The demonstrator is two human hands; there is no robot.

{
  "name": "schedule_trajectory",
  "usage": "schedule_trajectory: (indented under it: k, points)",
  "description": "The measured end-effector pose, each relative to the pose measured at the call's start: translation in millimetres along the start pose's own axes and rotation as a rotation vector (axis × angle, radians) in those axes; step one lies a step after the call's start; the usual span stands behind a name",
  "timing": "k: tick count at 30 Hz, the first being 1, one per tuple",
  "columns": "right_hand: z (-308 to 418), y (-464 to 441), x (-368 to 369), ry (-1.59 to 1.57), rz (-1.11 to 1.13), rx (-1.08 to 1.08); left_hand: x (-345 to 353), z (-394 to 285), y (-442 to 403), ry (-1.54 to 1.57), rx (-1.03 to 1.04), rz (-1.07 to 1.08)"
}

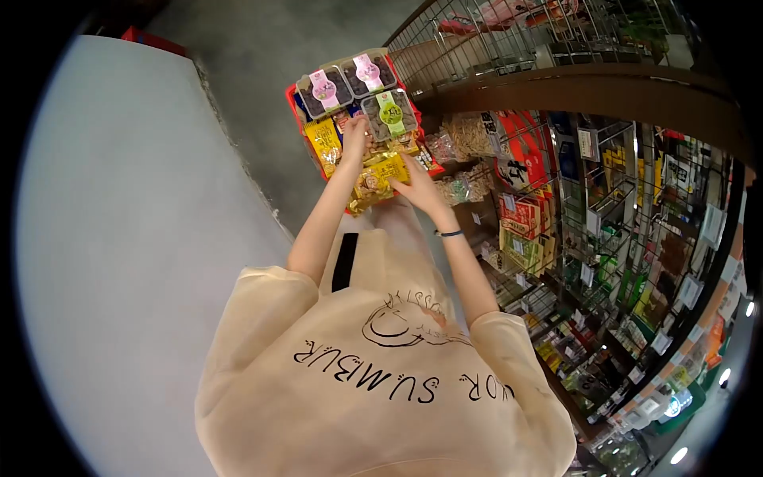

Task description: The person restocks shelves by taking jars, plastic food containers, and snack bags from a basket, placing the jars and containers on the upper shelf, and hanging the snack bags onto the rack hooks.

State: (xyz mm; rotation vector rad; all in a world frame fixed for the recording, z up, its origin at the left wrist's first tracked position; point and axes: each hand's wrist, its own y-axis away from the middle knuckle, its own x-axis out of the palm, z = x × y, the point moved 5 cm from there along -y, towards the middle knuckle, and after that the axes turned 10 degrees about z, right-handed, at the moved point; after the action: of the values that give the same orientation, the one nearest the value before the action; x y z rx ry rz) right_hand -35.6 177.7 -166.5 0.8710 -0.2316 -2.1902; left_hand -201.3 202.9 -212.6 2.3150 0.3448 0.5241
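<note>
A red basket (293,99) sits in front of me, filled with packaged snacks. Three clear plastic boxes of dark pieces lie in its far part: a pink-labelled box (324,88), another pink-labelled box (369,71) and a green-labelled box (391,114). My left hand (355,141) is closed over the middle of the basket, beside the green-labelled box; what its fingers hold is hidden. At the near end, my right hand (415,188) grips the edge of a yellow snack bag (380,178). Another yellow bag (323,143) lies along the left side.
Wire store shelves (572,238) with packaged goods and price tags run along my right. Bagged goods (469,135) stand on a shelf close to the basket. A large white surface (143,199) extends on my left, with grey floor (254,63) beyond it.
</note>
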Motion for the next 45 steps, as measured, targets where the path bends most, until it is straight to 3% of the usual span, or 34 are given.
schedule_trajectory:
  k: [5,9,13,16,20,23,26,28,34,36,45]
  points:
    - [-18,-3,15,-0.097,-0.095,0.059,-3,34,-16,-0.047,0.047,-0.164]
    - [-34,-27,-12,-0.119,-0.261,0.067,6,41,-21,-0.032,-0.007,-0.125]
    - [-43,-64,-37,-0.16,-0.281,0.112,6,32,-36,-0.009,0.197,-0.212]
    - [-55,-93,-39,-0.208,-0.204,0.177,8,21,-36,-0.008,0.208,-0.167]
    - [-42,-110,-44,-0.362,-0.065,0.271,-5,38,-68,-0.114,0.113,-0.156]
    - [-45,-113,-41,-0.308,-0.135,0.215,-6,37,-77,-0.223,0.118,-0.16]
    - [-45,-107,-36,-0.274,-0.131,0.218,-2,38,-80,-0.284,0.057,-0.024]
    - [-40,-101,-37,-0.232,-0.229,0.111,13,19,-56,-0.35,-0.061,-0.037]
    - [-34,-57,-32,-0.346,-0.41,0.097,27,21,-20,-0.414,0.078,0.038]
    - [-23,-32,-30,-0.375,-0.468,0.105,45,1,13,-0.398,0.451,0.075]
    - [40,70,-30,-0.491,-0.88,0.11,93,-30,126,-0.801,0.565,0.336]
